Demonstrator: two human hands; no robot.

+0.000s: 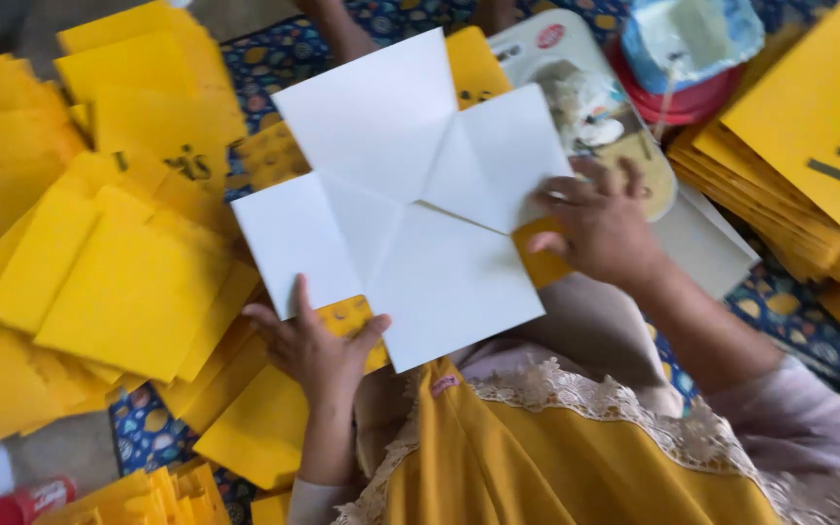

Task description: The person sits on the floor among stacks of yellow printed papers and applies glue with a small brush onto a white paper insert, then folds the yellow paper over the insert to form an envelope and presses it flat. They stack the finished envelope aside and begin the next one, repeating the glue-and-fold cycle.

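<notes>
Left hand: the left hand [315, 348] reaches in from the near side, palm down, fingers grasping the near left edge of the white folded card [401, 204].
Right hand: the right hand [595, 226] lies flat, fingers spread and released, pressing the card's right flap.
Card: centre of the scene, above the person's lap, its flaps overlapping.
Surroundings: loose yellow envelopes [99, 243] heaped left; a neater yellow stack [809, 165] far right; a red lid [692, 97] beyond; patterned blue cloth [284, 58] underneath.

A home floor used as a craft spot: patterned blue mat [284, 58], heaps of yellow card pieces [119, 282].
</notes>
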